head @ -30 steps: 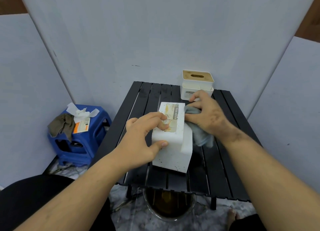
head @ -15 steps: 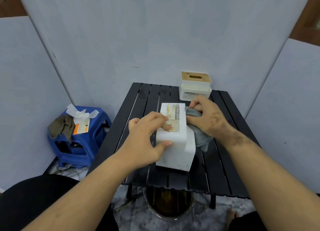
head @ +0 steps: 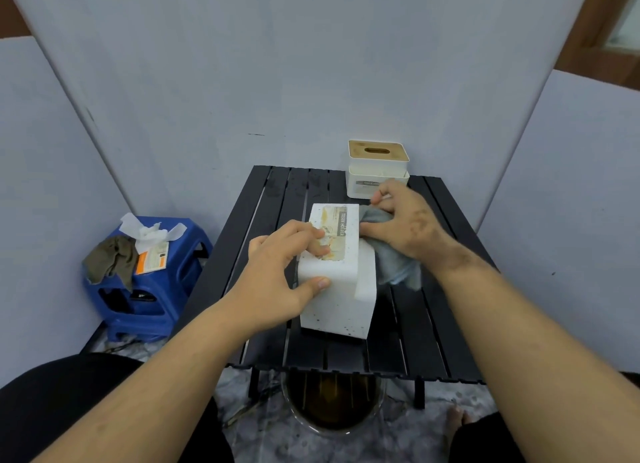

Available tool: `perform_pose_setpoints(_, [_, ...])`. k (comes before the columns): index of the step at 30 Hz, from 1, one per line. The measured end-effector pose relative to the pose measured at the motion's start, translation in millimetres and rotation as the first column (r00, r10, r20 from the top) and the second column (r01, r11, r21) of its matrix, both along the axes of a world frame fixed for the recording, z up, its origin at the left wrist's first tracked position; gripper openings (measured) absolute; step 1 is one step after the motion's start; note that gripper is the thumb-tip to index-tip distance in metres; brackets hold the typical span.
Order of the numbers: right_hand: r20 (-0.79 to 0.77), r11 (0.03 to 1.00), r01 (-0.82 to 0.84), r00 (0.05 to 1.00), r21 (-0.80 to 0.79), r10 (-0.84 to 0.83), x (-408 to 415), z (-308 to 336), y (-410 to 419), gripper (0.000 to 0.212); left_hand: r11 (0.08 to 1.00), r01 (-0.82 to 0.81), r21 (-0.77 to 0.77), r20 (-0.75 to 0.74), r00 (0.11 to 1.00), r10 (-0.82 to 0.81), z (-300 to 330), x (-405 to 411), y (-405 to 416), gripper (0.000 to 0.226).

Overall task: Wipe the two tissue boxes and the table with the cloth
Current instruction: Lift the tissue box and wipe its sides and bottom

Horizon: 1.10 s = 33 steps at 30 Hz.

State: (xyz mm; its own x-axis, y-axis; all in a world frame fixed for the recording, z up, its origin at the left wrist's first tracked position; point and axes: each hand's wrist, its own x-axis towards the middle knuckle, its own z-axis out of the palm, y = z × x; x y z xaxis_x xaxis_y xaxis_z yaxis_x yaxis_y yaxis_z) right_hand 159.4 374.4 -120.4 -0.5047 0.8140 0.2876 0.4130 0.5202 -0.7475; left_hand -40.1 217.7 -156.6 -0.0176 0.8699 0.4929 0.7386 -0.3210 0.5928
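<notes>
A white speckled tissue box (head: 341, 299) lies in the middle of the black slatted table (head: 415, 327). My left hand (head: 277, 275) grips it from the left, fingers over its labelled top and thumb on the near face. My right hand (head: 405, 220) holds a grey cloth (head: 394, 261) bunched against the box's right side; the cloth hangs down past the hand. A second white tissue box with a wooden lid (head: 377, 166) stands at the table's far edge, just beyond my right hand.
A blue plastic stool (head: 152, 289) stands left of the table with a brown rag, crumpled tissues and an orange pack on it. A bucket of dark liquid (head: 332, 403) sits under the table's near edge. Grey panels close in the back and sides.
My right hand with the cloth has slid a little along the box's right side toward the far end. The left hand keeps its grip on the box.
</notes>
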Motion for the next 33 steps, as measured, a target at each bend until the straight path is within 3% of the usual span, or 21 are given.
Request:
perform_pose_setpoints(4, [-0.069,0.999,-0.029,0.997,0.042,0.032,-18,-13,-5,0.038,0.999,-0.034,0.015,-0.034,0.999,0.035,2,1,-2,0.034])
perform_pose_setpoints(10, [-0.061,0.993,0.002,0.998,-0.12,-0.01,22,-4,15,0.045,1.0,-0.026,0.011,-0.014,1.0,0.026,2,5,-2,0.034])
perform_pose_setpoints(17, [-0.125,0.999,-0.004,0.992,-0.049,-0.002,-14,-17,-9,0.034,0.998,-0.05,0.024,-0.05,0.997,0.051,4,7,-4,0.034])
perform_pose_setpoints(26, [-0.085,0.993,0.01,0.996,-0.121,-0.02,54,-4,-35,0.037,0.998,-0.059,0.004,-0.039,0.997,0.059,6,9,-7,0.036])
perform_pose_setpoints(33, [-0.15,0.981,-0.129,0.983,-0.147,0.107,45,-6,-74,0.036,1.0,-0.019,-0.003,0.002,1.0,0.019,5,11,-6,0.037])
